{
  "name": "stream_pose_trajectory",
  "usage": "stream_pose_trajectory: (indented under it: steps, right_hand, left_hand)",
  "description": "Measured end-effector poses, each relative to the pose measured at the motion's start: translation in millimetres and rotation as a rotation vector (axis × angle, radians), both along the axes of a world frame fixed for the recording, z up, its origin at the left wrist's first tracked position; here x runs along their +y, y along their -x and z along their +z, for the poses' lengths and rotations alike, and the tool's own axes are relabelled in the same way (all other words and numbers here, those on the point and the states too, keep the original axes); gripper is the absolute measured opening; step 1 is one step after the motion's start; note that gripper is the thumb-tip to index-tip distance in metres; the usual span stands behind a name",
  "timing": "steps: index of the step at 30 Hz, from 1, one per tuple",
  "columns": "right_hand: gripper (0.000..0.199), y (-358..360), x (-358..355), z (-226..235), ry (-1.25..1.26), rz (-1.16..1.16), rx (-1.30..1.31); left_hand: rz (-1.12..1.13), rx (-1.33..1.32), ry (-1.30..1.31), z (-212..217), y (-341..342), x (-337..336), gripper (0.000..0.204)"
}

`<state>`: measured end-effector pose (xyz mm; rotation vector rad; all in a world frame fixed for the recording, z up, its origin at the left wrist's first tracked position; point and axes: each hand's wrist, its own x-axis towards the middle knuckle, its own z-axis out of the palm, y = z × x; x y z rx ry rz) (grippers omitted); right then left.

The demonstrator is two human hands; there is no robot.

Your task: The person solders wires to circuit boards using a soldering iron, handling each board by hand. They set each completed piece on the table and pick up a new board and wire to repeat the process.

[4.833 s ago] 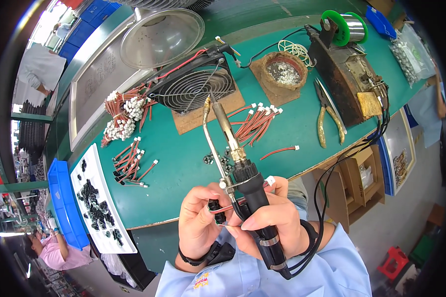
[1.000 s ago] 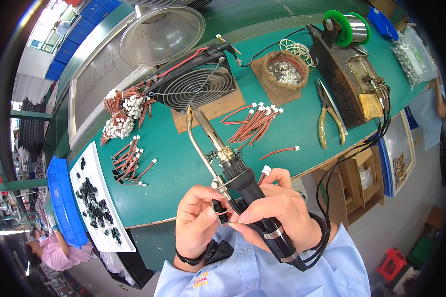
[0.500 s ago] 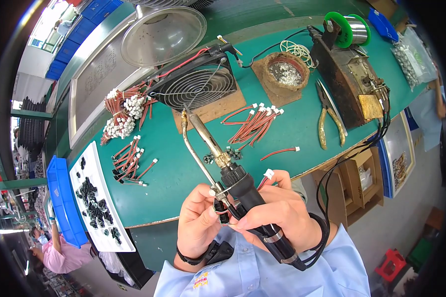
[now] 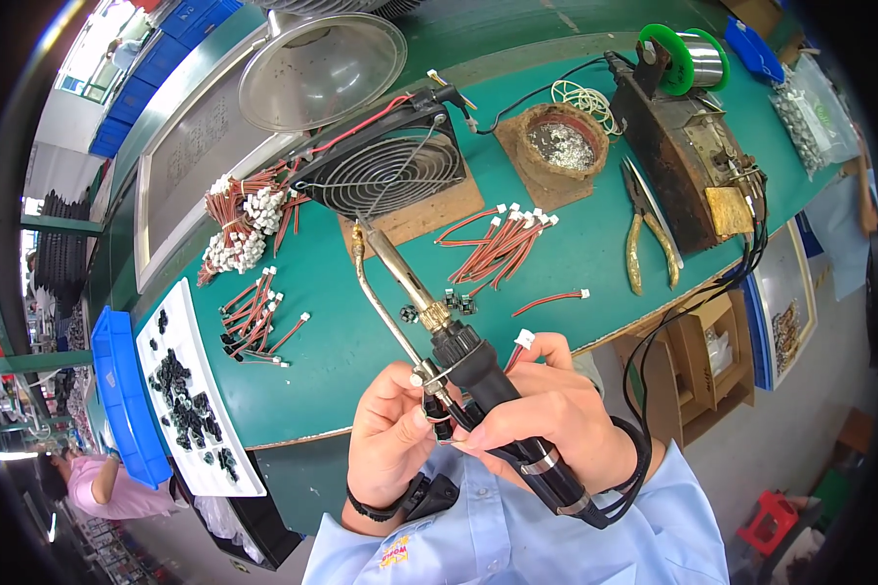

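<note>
My right hand (image 4: 571, 434) is closed round a black-handled soldering iron (image 4: 480, 372), whose barrel slants up to the left. A bent metal solder-feed tube (image 4: 385, 314) runs alongside the barrel. From between the same hand's fingers sticks a short red wire lead with a white connector (image 4: 524, 339). My left hand (image 4: 382, 439) pinches a small black part (image 4: 437, 409) just below the tube's clamp; the iron and fingers partly hide it. Beyond the iron lie a few small black parts (image 4: 460, 303) and a pile of wire leads (image 4: 502, 249).
A fan with a wire guard (image 4: 385, 171) stands behind the iron's tip. To the right are a bowl of solder scraps (image 4: 564, 144), pliers (image 4: 644, 224) and a solder spool (image 4: 688, 60). A white tray of black parts (image 4: 185, 390) and bundled leads (image 4: 244, 224) lie left.
My hands stay almost in place, with the iron's tip shifted slightly down and left. At the far left, a person in pink has changed posture.
</note>
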<state>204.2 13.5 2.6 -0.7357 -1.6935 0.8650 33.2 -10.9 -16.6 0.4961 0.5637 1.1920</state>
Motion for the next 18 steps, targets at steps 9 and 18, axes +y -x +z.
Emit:
stream_pose_trajectory:
  steps: [9, 18]
  right_hand:
    - [0.042, -7, 5, 3, 0.086, 0.014, -0.065]
    - [0.046, 2, -1, -14, 0.179, -0.098, 0.076]
  left_hand:
    - [0.01, 0.402, -0.199, 13, 1, 3, 0.021]
    - [-0.022, 0.317, -0.168, 9, -1, 8, 0.015]
